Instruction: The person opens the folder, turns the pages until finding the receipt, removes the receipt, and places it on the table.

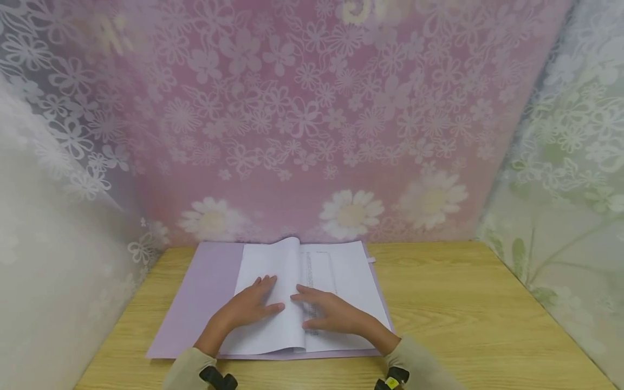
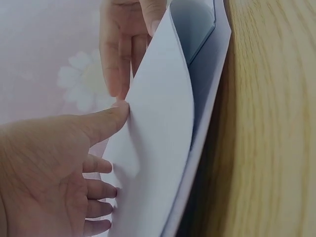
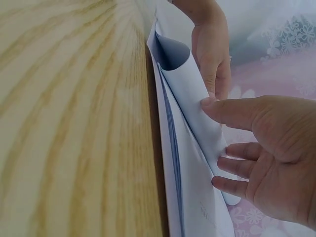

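Observation:
An opened purple folder (image 1: pixel 195 298) lies on the wooden table, with a stack of white paper in it. The turned sheets (image 1: pixel 263 330) on the left bulge up in a curve near the middle. On the right lies a printed page (image 1: pixel 348 271) with columns of small text. My left hand (image 1: pixel 253 303) rests with spread fingers on the turned sheets. My right hand (image 1: pixel 331 311) touches the curved edge of those sheets with its fingertips, over the printed page. In the right wrist view, the rolled paper (image 3: pixel 190 89) stands up beside the thumb.
The wooden table (image 1: pixel 468 314) extends to the right of the folder. Behind it hangs a pink flowered curtain (image 1: pixel 292 135), and pale flowered sheets (image 1: pixel 575 189) close off the sides. A small white tab (image 1: pixel 372 260) sticks out at the folder's right edge.

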{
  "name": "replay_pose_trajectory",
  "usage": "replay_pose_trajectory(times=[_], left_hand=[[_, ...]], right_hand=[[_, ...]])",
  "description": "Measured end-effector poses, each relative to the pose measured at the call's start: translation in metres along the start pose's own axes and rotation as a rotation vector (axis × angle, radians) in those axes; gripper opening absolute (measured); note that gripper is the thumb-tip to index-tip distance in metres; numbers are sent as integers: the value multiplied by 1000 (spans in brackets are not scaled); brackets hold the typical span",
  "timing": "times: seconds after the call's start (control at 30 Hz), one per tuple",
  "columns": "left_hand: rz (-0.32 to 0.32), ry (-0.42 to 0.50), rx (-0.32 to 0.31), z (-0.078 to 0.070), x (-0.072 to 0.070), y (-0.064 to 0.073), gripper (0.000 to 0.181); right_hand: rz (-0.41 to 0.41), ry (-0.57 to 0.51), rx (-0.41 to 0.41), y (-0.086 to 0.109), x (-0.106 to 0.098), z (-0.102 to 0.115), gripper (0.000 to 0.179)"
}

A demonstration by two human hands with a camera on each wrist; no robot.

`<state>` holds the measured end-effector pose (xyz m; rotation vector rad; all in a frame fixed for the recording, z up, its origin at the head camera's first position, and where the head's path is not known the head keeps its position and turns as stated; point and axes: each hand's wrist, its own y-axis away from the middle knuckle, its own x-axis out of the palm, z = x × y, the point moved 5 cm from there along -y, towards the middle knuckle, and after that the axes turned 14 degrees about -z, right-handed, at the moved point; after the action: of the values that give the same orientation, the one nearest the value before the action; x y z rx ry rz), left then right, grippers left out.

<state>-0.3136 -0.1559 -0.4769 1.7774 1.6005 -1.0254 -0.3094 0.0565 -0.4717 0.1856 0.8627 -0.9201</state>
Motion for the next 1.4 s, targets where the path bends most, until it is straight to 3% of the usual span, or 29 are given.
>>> replay_pose_trajectory(times=[0.27, 0.83, 0.97, 1.13, 1.27, 1.4], left_hand=[[42, -47, -23, 4, 1, 6, 82], [13, -137, -11, 5, 4, 9, 83], [11, -137, -4, 2, 3, 9, 82], [1, -145, 16, -2, 0, 6, 81], [2, -152, 10, -2, 1, 4, 81], [21, -147, -4, 2, 4, 4, 82]], right_hand=[[9, 0, -9, 3, 2, 2, 64], [19, -14, -24, 0, 2, 4, 66], [-20, -42, -20, -7, -16, 0, 65], [-118, -19, -16, -22, -59, -12, 65], [-210, 28, 44, -31, -90, -37, 63], [-292, 68, 90, -31, -107, -67, 58]])
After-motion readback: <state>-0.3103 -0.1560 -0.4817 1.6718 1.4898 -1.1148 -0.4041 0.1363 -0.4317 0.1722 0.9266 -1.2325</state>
